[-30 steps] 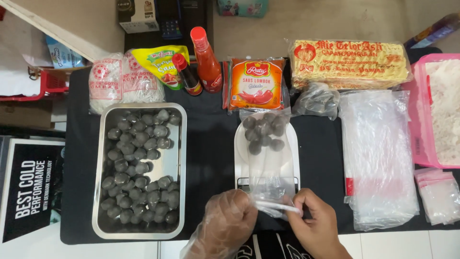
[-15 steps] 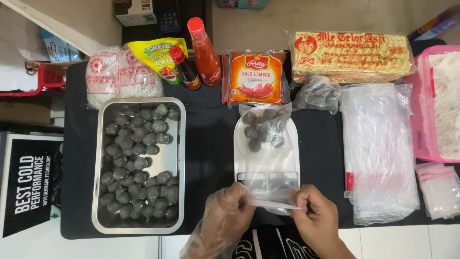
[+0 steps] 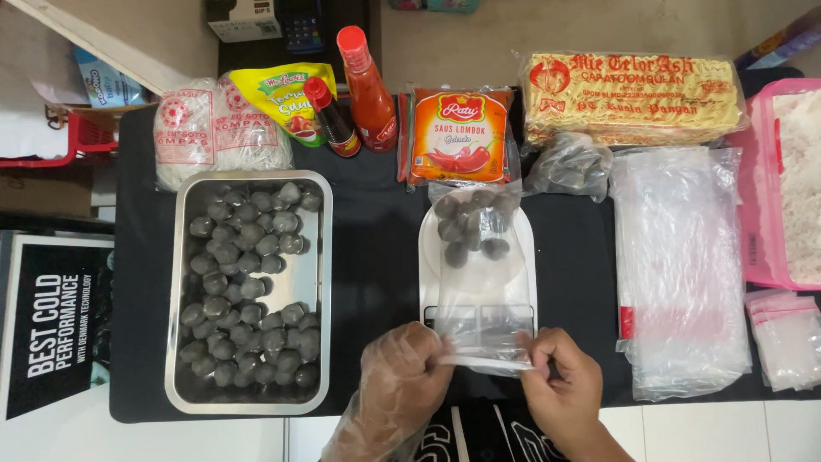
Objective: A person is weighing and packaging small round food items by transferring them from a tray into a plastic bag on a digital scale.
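Now my gloved left hand and bare right hand pinch the clear meatball bag mouth at the desk edge, steel tray near left.

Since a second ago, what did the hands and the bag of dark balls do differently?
Both hands, gloved left hand and bare right hand, kept their pinch on the mouth of the clear bag, pulling it flatter and wider. The meatballs stayed bunched at the far end on the white scale. The metal tray stayed put.

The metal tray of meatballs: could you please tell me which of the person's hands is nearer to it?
Left. The gloved left hand sits just right of the metal tray; the bare right hand is farther right.
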